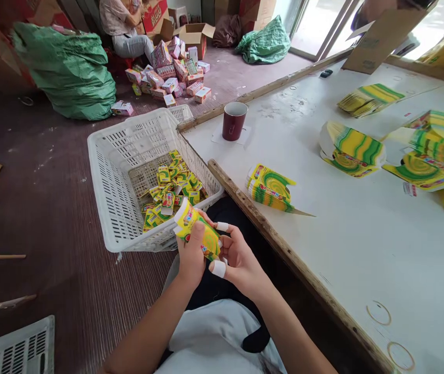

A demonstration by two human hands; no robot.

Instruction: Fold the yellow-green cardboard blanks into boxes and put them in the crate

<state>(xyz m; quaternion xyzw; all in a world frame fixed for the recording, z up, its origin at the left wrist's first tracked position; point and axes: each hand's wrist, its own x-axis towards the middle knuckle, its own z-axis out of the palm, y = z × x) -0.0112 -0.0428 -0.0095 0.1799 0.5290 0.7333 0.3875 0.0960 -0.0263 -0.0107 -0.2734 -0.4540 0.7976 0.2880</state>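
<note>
Cardboard box (211, 241), yellow and green, sat pinched in the left grip (191, 259), the right grip (243, 262) half-spread at its end. Squeezing hard could have bent it.

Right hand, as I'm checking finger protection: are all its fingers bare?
No, the right hand has white wraps on thumb and one finger.

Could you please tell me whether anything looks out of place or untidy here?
Yes, the pinkish boxes lie jumbled at odd angles on the floor, looking dumped rather than stacked. On the table, the nearest stack of yellow-green cartons sits askew, its edges fanned unevenly.
</note>
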